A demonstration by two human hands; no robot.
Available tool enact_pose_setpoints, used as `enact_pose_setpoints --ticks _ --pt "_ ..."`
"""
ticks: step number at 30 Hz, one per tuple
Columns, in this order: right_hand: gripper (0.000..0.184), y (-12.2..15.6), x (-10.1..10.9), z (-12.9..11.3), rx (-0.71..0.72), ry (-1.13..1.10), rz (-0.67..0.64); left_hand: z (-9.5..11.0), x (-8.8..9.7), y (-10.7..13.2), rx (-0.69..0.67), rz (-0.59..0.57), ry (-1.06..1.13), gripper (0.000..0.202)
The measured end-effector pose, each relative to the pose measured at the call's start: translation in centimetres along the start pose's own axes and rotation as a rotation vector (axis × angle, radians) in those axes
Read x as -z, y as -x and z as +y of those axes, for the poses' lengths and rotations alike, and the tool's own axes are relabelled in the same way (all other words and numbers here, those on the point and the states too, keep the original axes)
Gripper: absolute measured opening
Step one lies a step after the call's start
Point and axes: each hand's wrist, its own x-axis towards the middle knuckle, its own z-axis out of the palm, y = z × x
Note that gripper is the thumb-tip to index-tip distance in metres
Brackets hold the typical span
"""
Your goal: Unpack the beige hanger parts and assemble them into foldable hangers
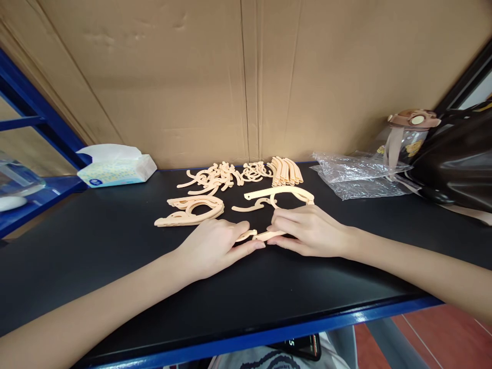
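My left hand (219,243) pinches a small beige curved plastic piece (246,236), partly hidden by the fingers. My right hand (307,229) is closed on a beige plastic hanger arm (269,235), whose end meets the small piece between my hands. Just beyond my right hand lies another long hanger arm (282,191), with a curved hook piece (249,207) beside it. A pile of folded hangers (188,210) rests beyond my left hand.
Loose hook pieces (215,177) and a row of hanger arms (286,171) lie along the back. A tissue pack (117,166) is at left. Clear plastic bags (357,174), a water bottle (409,136) and a dark bag (457,154) are at right. Cardboard (172,77) stands behind.
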Motion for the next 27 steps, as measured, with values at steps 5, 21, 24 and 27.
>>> enact_pose_setpoints --ticks 5,21,24,27 --pt "0.026 0.05 0.05 -0.11 -0.002 -0.002 0.011 -0.25 0.02 -0.01 -0.021 0.011 0.003 0.05" --pt "0.031 0.02 0.11 -0.17 -0.005 0.007 0.013 -0.53 -0.25 0.06 -0.094 0.026 0.007 0.054" --pt "0.033 0.03 0.14 -0.2 -0.009 0.004 0.008 -0.5 -0.22 0.06 -0.097 0.04 -0.01 0.055" --pt "0.032 -0.01 0.15 -0.21 -0.017 -0.004 -0.005 -0.49 -0.25 0.04 -0.094 0.034 -0.017 0.054"
